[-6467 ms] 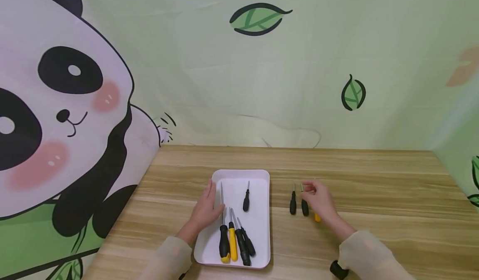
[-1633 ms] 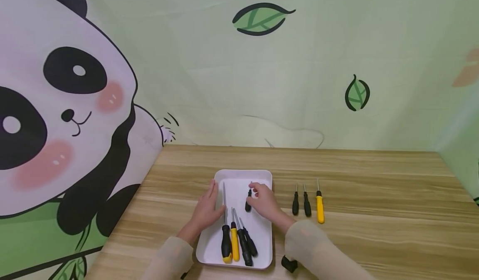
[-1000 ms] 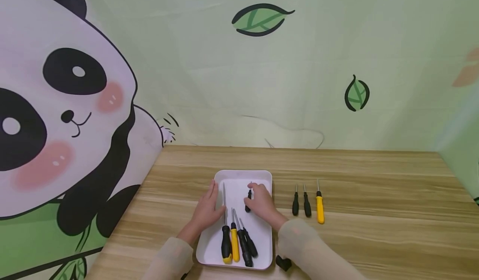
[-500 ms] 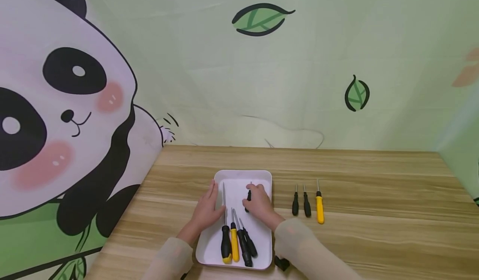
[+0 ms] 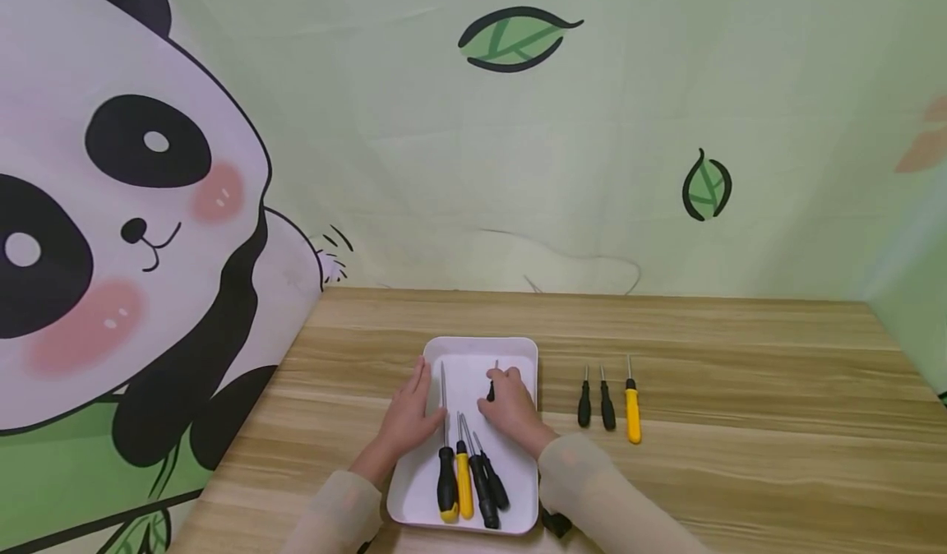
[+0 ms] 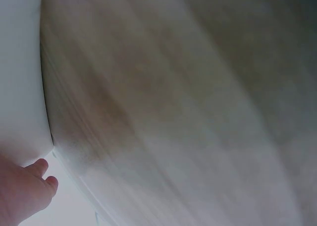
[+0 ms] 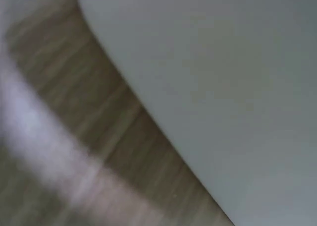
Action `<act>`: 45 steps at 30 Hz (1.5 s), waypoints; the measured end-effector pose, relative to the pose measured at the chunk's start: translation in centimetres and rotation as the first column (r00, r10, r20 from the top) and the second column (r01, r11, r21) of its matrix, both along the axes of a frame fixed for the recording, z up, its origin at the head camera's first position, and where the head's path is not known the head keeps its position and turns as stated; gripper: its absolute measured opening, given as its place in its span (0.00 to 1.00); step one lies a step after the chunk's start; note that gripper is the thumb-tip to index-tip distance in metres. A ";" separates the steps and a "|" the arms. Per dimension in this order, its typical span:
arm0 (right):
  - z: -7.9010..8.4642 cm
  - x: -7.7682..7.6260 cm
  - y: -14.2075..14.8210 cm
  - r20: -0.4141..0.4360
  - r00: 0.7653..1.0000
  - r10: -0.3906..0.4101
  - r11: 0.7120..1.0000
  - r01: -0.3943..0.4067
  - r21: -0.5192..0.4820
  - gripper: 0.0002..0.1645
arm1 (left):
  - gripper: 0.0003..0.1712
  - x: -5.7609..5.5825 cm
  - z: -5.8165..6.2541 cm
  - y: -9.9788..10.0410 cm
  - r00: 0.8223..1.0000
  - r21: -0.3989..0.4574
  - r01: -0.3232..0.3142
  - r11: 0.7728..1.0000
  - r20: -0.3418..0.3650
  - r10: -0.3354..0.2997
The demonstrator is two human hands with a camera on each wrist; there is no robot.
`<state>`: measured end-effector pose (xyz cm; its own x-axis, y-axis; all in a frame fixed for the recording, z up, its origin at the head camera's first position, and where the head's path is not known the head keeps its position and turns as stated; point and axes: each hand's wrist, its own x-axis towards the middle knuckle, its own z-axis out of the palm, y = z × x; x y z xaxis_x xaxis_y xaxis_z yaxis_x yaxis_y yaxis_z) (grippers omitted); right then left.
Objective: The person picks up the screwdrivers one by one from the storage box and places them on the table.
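Right hand [image 5: 512,406] pinches small black screwdriver [image 5: 491,390]; left hand [image 5: 408,418], fingers straight, rests on tray [image 5: 521,488]. Loose pinch could drop it.

The counter [image 5: 747,373] has a light brown surface, and I can see its wood grain running from side to side. A white tray [image 5: 521,472] rests on it. To the right of this tray lie a black screwdriver [image 5: 584,407], a second black screwdriver [image 5: 607,410] and a yellow screwdriver [image 5: 633,413], apart from each other, tips toward the far edge.
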<state>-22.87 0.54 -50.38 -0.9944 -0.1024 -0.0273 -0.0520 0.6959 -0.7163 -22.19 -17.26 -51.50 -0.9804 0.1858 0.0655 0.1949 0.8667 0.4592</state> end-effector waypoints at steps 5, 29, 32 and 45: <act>0.0 -0.1 -0.1 0.003 1.000 -0.016 1.000 0.016 0.013 0.29 | 0.44 0.0 0.0 0.0 1.000 -0.001 0.001 1.000 0.005 -0.001; -0.3 0.1 0.0 -0.026 1.000 -0.011 0.996 0.013 0.083 0.21 | 0.44 -0.1 -0.2 -0.1 1.000 -0.011 -0.001 1.000 0.009 0.001; -0.4 0.1 0.0 -0.033 0.999 -0.012 0.997 0.015 0.077 0.21 | 0.44 -0.1 -0.2 0.0 1.000 -0.013 -0.005 1.000 0.010 0.005; -0.6 0.4 -0.3 -0.063 0.997 -0.053 0.997 0.057 0.059 0.22 | 0.44 -0.2 -0.2 0.0 1.000 -0.025 -0.002 1.000 0.019 0.003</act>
<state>-22.49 0.29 -50.96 -0.9984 -0.0472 0.0295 -0.0548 0.7407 -0.6696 -22.36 -17.30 -51.71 -0.9819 0.1847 0.0425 0.1844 0.8786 0.4406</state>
